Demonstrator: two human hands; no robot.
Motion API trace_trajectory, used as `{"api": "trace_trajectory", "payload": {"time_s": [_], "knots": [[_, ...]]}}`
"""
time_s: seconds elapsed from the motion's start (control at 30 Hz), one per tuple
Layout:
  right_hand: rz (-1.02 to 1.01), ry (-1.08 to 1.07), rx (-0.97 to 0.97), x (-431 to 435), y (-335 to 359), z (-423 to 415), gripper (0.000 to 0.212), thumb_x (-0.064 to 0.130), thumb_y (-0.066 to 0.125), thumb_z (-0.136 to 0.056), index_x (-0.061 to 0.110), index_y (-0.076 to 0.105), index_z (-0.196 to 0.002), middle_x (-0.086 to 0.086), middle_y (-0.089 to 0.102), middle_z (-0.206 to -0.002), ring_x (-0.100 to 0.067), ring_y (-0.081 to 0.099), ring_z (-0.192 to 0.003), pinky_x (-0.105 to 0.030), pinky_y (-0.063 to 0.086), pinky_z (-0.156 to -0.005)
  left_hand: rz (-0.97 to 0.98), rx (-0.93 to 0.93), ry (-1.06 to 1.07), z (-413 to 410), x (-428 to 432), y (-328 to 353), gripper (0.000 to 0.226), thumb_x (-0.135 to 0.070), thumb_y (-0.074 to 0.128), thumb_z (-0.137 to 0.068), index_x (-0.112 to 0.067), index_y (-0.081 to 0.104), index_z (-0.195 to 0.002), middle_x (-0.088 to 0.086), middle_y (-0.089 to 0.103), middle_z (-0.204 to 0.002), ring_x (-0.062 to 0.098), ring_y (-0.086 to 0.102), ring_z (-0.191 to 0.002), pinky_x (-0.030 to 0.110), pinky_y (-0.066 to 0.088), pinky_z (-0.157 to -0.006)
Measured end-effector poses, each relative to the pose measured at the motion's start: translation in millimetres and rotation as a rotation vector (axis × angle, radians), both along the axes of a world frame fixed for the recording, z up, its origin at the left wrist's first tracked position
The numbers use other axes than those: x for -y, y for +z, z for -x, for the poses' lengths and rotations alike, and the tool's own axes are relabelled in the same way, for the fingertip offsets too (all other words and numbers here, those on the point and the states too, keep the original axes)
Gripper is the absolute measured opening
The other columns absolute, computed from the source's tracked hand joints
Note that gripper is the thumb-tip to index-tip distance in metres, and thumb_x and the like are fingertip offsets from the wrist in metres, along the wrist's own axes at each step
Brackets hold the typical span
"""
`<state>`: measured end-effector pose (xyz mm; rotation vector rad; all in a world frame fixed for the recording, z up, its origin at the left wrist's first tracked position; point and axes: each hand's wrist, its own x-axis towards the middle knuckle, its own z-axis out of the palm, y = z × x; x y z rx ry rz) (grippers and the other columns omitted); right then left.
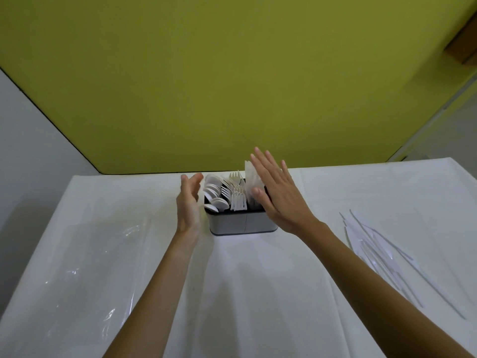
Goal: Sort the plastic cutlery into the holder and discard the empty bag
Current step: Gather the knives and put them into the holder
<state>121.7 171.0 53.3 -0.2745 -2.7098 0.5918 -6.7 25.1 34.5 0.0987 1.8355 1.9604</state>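
A grey cutlery holder [232, 223] stands at the far middle of the white table [245, 293]. White plastic spoons [215, 193] fill its left part, forks [236, 192] the middle, and knives [249, 182] stand on the right. My left hand [189, 202] is held flat and open just left of the holder, palm toward it. My right hand [275, 192] hovers open over the holder's right side, partly hiding the knives. A clear empty plastic bag [85, 254] lies flat on the table at the left.
Several thin white plastic pieces [382, 257] lie spread at the right of the table. A yellow-green wall [232, 73] rises behind the table's far edge. A grey floor shows past the table's left edge.
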Motion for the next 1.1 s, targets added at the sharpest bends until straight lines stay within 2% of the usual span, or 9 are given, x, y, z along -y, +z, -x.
{"api": "trace_trajectory", "payload": {"time_s": [0.1, 0.2, 0.43, 0.6, 0.67, 0.77, 0.9, 1.0, 1.1], "knots": [[0.073, -0.053, -0.052, -10, 2, -16, 0.056, 0.037, 0.023, -0.1, 0.02, 0.011, -0.151, 0.008, 0.005, -0.159, -0.01, -0.002, -0.147, -0.035, -0.002, -0.12, 0.024, -0.192, 0.014, 1, -10, 25, 0.054, -0.043, 0.022, -0.102, -0.012, 0.05, -0.135, -0.002, 0.049, -0.141, 0.005, 0.041, -0.132, 0.02, 0.027, -0.108], [0.118, -0.131, -0.069, -26, -2, -43, 0.056, 0.039, 0.024, -0.1, 0.018, 0.014, -0.151, 0.005, 0.01, -0.159, -0.01, 0.002, -0.147, -0.036, 0.001, -0.12, 0.027, -0.375, -0.016, -11, -29, 53, 0.047, -0.04, 0.024, -0.102, -0.016, 0.051, -0.133, -0.014, 0.048, -0.133, -0.022, 0.046, -0.101, -0.001, 0.033, -0.089], [0.172, -0.403, -0.086, -79, -12, -139, 0.053, 0.035, 0.03, -0.099, 0.013, 0.025, -0.148, 0.001, 0.023, -0.156, -0.014, 0.012, -0.147, -0.045, 0.014, -0.119, -0.021, -0.542, -0.279, -85, -103, 72, 0.049, -0.041, 0.029, -0.095, -0.019, 0.05, -0.133, -0.012, 0.047, -0.135, -0.009, 0.039, -0.123, -0.001, 0.027, -0.096], [0.172, -0.57, -0.023, -107, -25, -211, 0.048, 0.028, 0.039, -0.1, 0.012, 0.033, -0.145, -0.002, 0.031, -0.153, -0.016, 0.021, -0.144, -0.035, 0.019, -0.117, -0.044, -0.476, -0.464, -148, -149, 49, 0.039, -0.045, 0.038, -0.092, -0.031, 0.054, -0.125, -0.012, 0.051, -0.136, 0.001, 0.037, -0.134, 0.017, 0.029, -0.109], [0.154, -0.637, 0.025, -115, -35, -239, 0.047, 0.021, 0.047, -0.098, 0.011, 0.036, -0.143, -0.004, 0.037, -0.15, -0.019, 0.031, -0.14, -0.029, 0.024, -0.113, 0.055, -0.51, -0.511, -168, -165, 31, 0.041, -0.045, 0.041, -0.091, -0.023, 0.057, -0.123, -0.013, 0.055, -0.13, 0.003, 0.046, -0.126, 0.022, 0.035, -0.106], [0.156, -0.721, 0.118, -121, -56, -274, 0.047, 0.014, 0.056, -0.093, 0.009, 0.043, -0.138, -0.007, 0.046, -0.141, -0.024, 0.044, -0.129, -0.032, 0.036, -0.104, 0.332, -0.483, -0.579, -189, -176, -4, 0.036, -0.039, 0.05, -0.093, -0.019, 0.057, -0.122, -0.007, 0.057, -0.121, 0.014, 0.056, -0.11, 0.031, 0.045, -0.092], [0.214, -0.815, 0.268, -125, -86, -322, 0.047, 0.017, 0.065, -0.087, 0.01, 0.05, -0.131, -0.007, 0.054, -0.126, -0.025, 0.054, -0.111, -0.037, 0.05, -0.086, 0.699, -0.369, -0.708, -216, -182, -44, 0.04, -0.041, 0.057, -0.09, -0.016, 0.052, -0.121, 0.002, 0.055, -0.116, 0.015, 0.054, -0.095, 0.028, 0.043, -0.082], [0.326, -0.851, 0.385, -125, -101, -341, 0.046, 0.026, 0.067, -0.086, 0.014, 0.051, -0.127, -0.003, 0.052, -0.12, -0.022, 0.051, -0.107, -0.036, 0.049, -0.082, 0.855, -0.333, -0.807, -236, -182, -65, 0.059, -0.056, 0.063, -0.08, -0.014, 0.047, -0.119, 0.0, 0.05, -0.117, 0.019, 0.055, -0.101, 0.03, 0.044, -0.081], [0.412, -0.861, 0.404, -130, -107, -349, 0.033, 0.025, 0.063, -0.087, 0.017, 0.055, -0.118, 0.001, 0.05, -0.113, -0.017, 0.049, -0.103, -0.034, 0.048, -0.082, 0.952, -0.442, -0.868, -255, -182, -78, 0.069, -0.059, 0.071, -0.071, -0.014, 0.042, -0.114, -0.001, 0.045, -0.116, 0.021, 0.055, -0.104, 0.03, 0.043, -0.074]]}}
